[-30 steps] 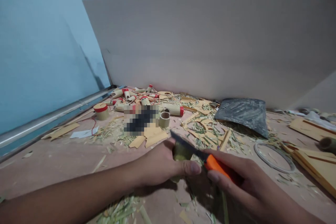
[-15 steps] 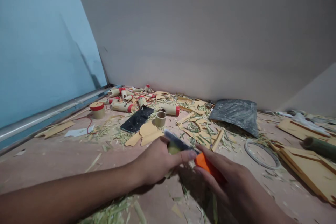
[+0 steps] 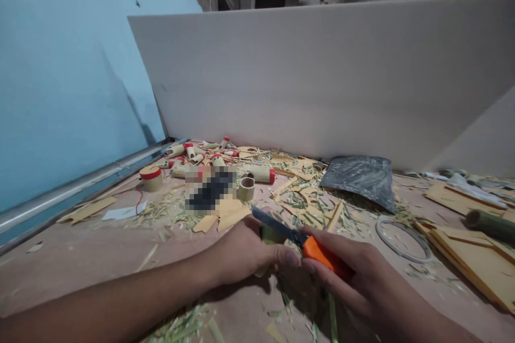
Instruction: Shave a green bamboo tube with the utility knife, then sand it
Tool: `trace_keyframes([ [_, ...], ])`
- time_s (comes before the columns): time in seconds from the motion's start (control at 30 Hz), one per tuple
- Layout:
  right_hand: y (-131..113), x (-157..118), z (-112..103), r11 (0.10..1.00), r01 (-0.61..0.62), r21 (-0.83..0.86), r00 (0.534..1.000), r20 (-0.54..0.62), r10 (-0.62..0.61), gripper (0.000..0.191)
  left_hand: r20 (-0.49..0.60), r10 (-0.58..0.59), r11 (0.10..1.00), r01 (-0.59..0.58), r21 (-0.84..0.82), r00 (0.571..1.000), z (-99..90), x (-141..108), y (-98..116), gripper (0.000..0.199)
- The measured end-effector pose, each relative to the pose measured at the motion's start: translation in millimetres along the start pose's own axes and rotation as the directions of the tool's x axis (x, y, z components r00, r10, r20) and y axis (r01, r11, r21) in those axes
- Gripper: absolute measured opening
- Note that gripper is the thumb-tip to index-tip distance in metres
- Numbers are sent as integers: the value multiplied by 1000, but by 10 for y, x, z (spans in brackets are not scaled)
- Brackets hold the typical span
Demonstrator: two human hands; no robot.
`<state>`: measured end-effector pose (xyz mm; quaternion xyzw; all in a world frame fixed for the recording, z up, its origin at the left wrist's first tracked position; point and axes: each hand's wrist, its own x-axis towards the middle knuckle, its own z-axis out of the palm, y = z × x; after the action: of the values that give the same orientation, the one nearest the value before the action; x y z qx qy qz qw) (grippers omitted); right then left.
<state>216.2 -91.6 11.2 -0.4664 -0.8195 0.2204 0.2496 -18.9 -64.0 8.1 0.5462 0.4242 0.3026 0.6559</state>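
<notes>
My left hand (image 3: 245,251) is closed around a short green bamboo piece (image 3: 272,233), mostly hidden by the fingers and the blade. In my right hand (image 3: 364,273) is a utility knife (image 3: 322,253) with an orange handle, gripped between thumb and fingers. Its bared blade slants up to the left across the top of the bamboo piece; whether it touches, I cannot tell. My left thumb lies just below the front of the knife handle. Beyond my hands stands a short open bamboo ring (image 3: 246,191).
Green shavings and yellow board scraps (image 3: 235,217) litter the surface. Red-ended bamboo tubes (image 3: 261,174) lie toward the back. At right are a grey sheet (image 3: 358,179), a white ring (image 3: 402,246), yellow boards (image 3: 478,262) and a dark bamboo tube (image 3: 488,225). A pale panel (image 3: 322,80) rises behind.
The knife has shifted slightly, and its handle front now sits clear above my left thumb, which overlapped it before. The camera has tilted up a little. Both grips stay the same.
</notes>
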Motion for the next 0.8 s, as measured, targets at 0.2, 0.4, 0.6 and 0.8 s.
trace_keyframes([
  [0.2, 21, -12, 49, 997, 65, 39, 997, 42, -67, 43, 74, -3, 998, 7, -61, 997, 27, -35, 6, 60],
  [0.4, 66, -32, 146, 997, 60, -50, 997, -37, -62, 47, -24, 202, 949, -190, 252, 979, -23, 11, 95, 44],
  [0.6, 51, -40, 189, 999, -28, -33, 988, -153, 23, 50, -169, 129, 937, -64, 342, 977, 67, 61, 53, 55],
  [0.8, -24, 28, 68, 998, -60, -19, 988, -144, 56, 37, -156, 78, 954, -28, 300, 985, 36, 55, -1, 67],
])
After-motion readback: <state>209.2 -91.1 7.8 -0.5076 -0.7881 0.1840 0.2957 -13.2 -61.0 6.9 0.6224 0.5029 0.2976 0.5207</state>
